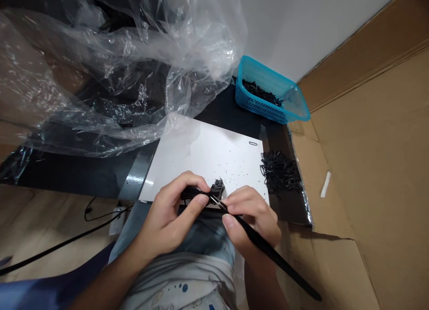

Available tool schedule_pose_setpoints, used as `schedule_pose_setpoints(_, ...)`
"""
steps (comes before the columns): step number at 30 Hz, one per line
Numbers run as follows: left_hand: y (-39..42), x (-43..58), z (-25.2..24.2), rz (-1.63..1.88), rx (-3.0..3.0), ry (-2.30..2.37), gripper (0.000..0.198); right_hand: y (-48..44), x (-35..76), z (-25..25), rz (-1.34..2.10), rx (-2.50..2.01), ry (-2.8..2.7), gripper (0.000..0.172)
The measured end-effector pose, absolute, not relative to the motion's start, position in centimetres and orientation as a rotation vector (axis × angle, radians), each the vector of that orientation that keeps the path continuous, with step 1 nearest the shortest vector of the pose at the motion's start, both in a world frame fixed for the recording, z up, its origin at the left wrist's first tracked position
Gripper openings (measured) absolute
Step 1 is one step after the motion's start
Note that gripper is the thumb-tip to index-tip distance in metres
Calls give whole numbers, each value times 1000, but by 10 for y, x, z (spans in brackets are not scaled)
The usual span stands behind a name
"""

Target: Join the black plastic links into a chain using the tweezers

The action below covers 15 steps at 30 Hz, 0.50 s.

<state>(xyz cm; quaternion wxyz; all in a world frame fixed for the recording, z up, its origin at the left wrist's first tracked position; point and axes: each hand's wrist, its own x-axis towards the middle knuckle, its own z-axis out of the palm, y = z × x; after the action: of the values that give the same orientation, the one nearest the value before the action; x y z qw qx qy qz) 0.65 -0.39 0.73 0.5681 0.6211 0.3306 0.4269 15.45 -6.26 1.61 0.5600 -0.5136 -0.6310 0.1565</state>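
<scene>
My left hand (174, 211) is closed around a small black plastic part (204, 193), pinching it between thumb and fingers over the near edge of a white board (204, 153). In my right hand (253, 218), also closed, is a long black pair of tweezers (268, 252) held like a pen. Its metal tip touches the black part between my two hands. A small black piece (218, 185) sticks up just beyond my fingers.
A pile of black wire clips (279, 171) lies right of the white board. A blue plastic basket (271, 93) with black pieces stands farther back. Crumpled clear plastic sheeting (110, 64) covers the back left. Cardboard (368, 167) lines the right side. Cables (67, 240) run on the floor at left.
</scene>
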Motion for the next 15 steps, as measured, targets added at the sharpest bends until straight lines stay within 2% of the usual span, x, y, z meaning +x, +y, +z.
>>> schedule_pose_setpoints(8,-3,6,7,971,1365,744,4,-59,153,15,449,-1218,-1402,20)
schedule_pose_setpoints(11,-3,5,6,914,1297,718,3,-57,152,13,566,-1179,-1280,18)
schedule_pose_setpoints(15,-3,7,2,851,1189,669,12,-51,145,7,811,-1048,-1004,10)
